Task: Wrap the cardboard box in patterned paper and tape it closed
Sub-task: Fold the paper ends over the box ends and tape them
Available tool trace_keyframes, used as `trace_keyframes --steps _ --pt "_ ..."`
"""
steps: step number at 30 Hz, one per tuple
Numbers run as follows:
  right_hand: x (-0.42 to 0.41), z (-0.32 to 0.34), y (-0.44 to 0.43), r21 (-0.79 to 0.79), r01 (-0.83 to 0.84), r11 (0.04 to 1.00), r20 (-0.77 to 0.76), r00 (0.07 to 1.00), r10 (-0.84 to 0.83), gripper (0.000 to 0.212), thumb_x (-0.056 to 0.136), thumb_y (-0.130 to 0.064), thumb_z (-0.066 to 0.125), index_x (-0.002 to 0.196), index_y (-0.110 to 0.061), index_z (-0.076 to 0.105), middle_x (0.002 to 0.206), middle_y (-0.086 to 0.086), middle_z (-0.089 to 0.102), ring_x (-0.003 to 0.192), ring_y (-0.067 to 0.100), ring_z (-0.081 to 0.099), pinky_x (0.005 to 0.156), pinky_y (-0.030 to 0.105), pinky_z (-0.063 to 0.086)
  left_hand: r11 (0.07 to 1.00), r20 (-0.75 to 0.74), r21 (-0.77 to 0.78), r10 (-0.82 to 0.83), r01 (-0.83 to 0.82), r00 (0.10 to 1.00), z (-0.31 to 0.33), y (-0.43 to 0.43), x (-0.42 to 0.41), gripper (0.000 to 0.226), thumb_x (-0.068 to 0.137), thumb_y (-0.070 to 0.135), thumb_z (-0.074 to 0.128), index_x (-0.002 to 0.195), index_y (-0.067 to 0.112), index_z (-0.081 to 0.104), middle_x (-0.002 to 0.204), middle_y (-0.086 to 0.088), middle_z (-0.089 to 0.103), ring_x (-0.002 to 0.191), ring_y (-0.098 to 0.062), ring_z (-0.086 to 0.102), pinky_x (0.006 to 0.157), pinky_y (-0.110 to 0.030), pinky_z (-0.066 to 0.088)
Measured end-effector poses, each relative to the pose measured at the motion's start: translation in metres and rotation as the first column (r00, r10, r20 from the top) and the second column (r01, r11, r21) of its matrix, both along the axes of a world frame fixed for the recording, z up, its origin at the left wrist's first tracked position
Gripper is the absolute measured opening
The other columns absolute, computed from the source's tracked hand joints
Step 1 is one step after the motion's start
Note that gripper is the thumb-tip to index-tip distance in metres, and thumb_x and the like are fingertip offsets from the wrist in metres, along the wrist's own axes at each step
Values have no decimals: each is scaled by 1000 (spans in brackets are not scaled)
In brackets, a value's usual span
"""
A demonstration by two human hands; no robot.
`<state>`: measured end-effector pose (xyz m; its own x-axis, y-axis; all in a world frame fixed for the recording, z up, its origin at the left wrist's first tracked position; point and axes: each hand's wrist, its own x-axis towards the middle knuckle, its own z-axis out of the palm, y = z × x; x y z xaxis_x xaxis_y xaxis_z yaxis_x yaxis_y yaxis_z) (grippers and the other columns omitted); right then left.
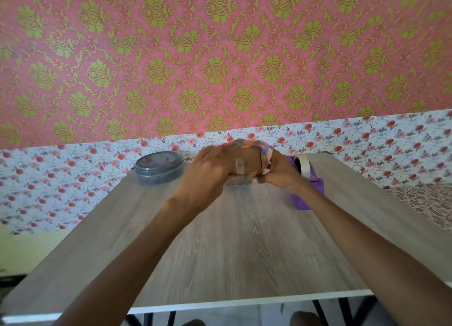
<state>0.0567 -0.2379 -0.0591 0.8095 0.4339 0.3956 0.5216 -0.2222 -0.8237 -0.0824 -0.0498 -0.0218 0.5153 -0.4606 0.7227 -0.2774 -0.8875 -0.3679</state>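
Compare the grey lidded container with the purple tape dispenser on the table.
The container is round and grey; the tape dispenser is boxy and purple. The container stands in clear view; the tape dispenser is partly hidden by the right hand. The container is lidded; the tape dispenser carries an exposed roll. Both rest on the table.

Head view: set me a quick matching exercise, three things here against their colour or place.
1. cardboard box
2. tape dispenser
3. lidded container

A. grey, beside the left hand
B. purple, just beyond the right hand
C. gripped between both hands, partly wrapped

Pairs: 1-C, 2-B, 3-A.
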Motion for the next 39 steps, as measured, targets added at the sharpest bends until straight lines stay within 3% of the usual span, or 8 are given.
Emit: trace_keyframes --steps 3,6,11,16,19,25,32,39 --pt "2 4 -6 0 -9 1000 -48 999 9 91 58 4 85 139 -22 51 119 3 67 116 24 61 88 35 57 977 94 -186 -91 107 991 1 8 2 22 79 21 77 98 12 73 97 -9 68 102 -32 56 97 -47 43" --pt "2 9 -16 27 -33 999 -89 995 35 80 68 14 78 138 -15 52 110 0 68 108 18 62 70 17 54 922 131 -351 -126 165 983 -1 9 1 55 83 44 74 128 17 56 123 -6 59 119 -26 48 102 -40 36" --pt "1 11 -20 72 -81 994 -88 992 87 85 64 8 80 139 -19 49 120 3 67 114 19 61 83 27 55 630 -281 -777 -363 12 888 -20 12 31 128 56 54 90 152 32 8 155 1 25 142 -18 30 114 -39 32" --pt "-1 15 -19 71 -124 990 -92 987 130 80 71 3 81 138 -25 47 124 2 65 122 15 57 100 34 49 348 -283 -933 -544 -95 790 -33 4 58 93 60 34 93 135 36 39 130 10 56 118 0 52 86 -19 51" --pt "-4 18 -20 95 -117 988 -133 983 130 61 75 -6 83 130 -16 58 114 4 71 111 16 65 92 32 51 139 -205 -978 -539 -154 817 -36 4 71 90 52 48 94 128 28 51 120 6 65 114 -13 61 88 -31 55" --pt "-11 21 -14 130 38 991 -72 997 -29 34 74 -18 86 105 -12 73 95 -4 76 96 8 69 86 25 52 136 -162 -984 -450 -112 878 -36 -6 71 48 66 42 89 101 43 55 107 12 65 103 -8 61 87 -30 52" --pt "-18 17 -13 235 91 968 11 995 -97 14 74 -17 86 79 -18 73 72 -3 73 71 6 68 69 11 48 123 -145 -988 -473 -98 869 -36 -3 71 40 73 41 85 107 38 65 103 13 72 98 -7 69 88 -37 58" --pt "-18 17 -7 278 124 953 -9 992 -126 21 73 -20 87 91 -19 75 71 -8 72 70 6 67 72 19 48 87 -113 -993 -477 -82 871 -30 -6 68 35 76 36 83 106 40 64 101 14 72 98 -8 69 80 -26 58"
